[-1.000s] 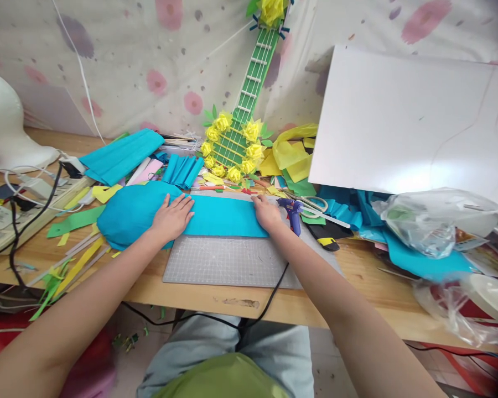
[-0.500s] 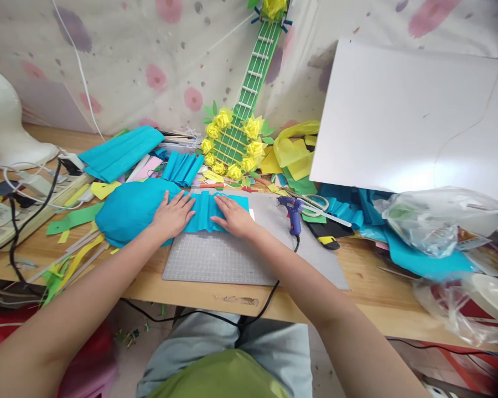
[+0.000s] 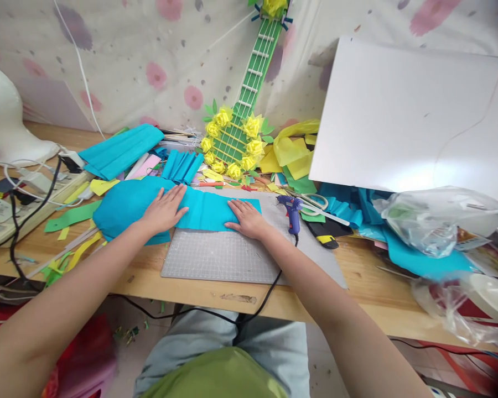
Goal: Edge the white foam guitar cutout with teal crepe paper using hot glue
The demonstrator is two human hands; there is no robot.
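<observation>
A strip of blue crepe paper (image 3: 205,210) lies stretched across the grey cutting mat (image 3: 216,260), nearly smooth. At its left, a rounded blue paper-covered piece (image 3: 122,207) rests on the table. My left hand (image 3: 164,209) lies flat with fingers spread where the rounded piece meets the strip. On the strip's right part, my right hand (image 3: 247,218) presses down, palm low and fingers apart. Right of that hand, a purple hot glue gun (image 3: 291,211) lies on the mat with a glue stick out of its back.
Behind the mat stands a green paper guitar (image 3: 253,83) ringed with yellow paper roses. A white board (image 3: 398,121) leans at the right beside a clear plastic bag (image 3: 435,221). Scissors (image 3: 315,204) lie behind the glue gun. A power strip (image 3: 45,204) and foam head (image 3: 12,121) are left.
My hands have moved apart, the left one leftward and the right one rightward. The gathered folds in the blue crepe paper between them have flattened out, and its right end reaches farther right.
</observation>
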